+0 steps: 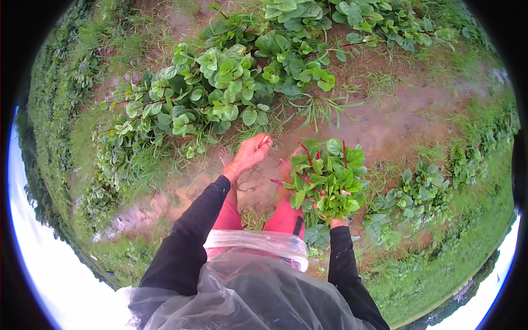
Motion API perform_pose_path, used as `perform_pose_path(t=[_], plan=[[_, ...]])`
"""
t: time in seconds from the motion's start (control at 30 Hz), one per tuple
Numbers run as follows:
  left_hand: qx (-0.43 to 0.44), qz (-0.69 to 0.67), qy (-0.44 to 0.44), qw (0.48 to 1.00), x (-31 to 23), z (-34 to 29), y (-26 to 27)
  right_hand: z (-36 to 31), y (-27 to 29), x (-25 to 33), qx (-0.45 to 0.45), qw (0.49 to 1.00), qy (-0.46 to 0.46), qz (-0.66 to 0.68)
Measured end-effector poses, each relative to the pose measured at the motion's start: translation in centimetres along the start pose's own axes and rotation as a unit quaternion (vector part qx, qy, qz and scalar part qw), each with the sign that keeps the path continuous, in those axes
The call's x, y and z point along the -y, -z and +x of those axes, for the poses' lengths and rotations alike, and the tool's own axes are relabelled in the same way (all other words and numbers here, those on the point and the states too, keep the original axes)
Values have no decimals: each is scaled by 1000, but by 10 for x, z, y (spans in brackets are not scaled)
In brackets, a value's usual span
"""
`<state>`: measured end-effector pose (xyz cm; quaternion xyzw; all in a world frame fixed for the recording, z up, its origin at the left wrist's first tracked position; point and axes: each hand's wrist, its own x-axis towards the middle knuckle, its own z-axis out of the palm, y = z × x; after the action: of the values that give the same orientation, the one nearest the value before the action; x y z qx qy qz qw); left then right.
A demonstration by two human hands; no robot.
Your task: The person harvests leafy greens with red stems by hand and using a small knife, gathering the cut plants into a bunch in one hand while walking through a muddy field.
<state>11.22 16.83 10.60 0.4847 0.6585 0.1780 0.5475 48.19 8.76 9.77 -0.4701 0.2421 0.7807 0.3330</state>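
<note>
Standing on wet, reddish-brown muddy ground [396,118], in a narrow bare strip between low plants. Open room mostly ahead and to the right, where the mud lies bare up to thin grass [462,258] at the picture's right edge. To the left and straight in front — a dense patch of green leafy plants [220,82] with reddish stems, bordered by grass on its left side. Smaller clumps of the same plants [423,187] at the right, just beside the bundle.

Left hand [250,154] stretched forward and down, just at the near edge of the big patch; grip closed, fingers pinched on a short red stem [264,140] that shows between the fingertips. Black sleeve up to the wrist.

Right hand [338,220] lower and closer to the body, mostly hidden under leaves; grip closed around a bundle of cut leafy stems [327,179], leaves pointing up and forward, red stem ends sticking out to the left. Bundle held well apart from the left hand, with bare mud between them.

Below both arms — a clear plastic sheet [247,280] over the body, and pink-red trousers [283,217] visible between the arms.
</note>
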Motion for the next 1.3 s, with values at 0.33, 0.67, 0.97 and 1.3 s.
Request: perform_pose_path(t=[0.33,0.67,0.97,1.3], plan=[[-86,-295,47,950,-143,164,-39,-14,-28,117,111,987,112,18],[-160,-186,45,968,-112,201,-103,57,-107,200,94,985,137,43],[-210,-271,129,931,-105,183,-95,185,-170,164,17,997,29,75],[-199,-137,170,955,-134,188,-81,198,-206,146,-69,997,-17,-30]])
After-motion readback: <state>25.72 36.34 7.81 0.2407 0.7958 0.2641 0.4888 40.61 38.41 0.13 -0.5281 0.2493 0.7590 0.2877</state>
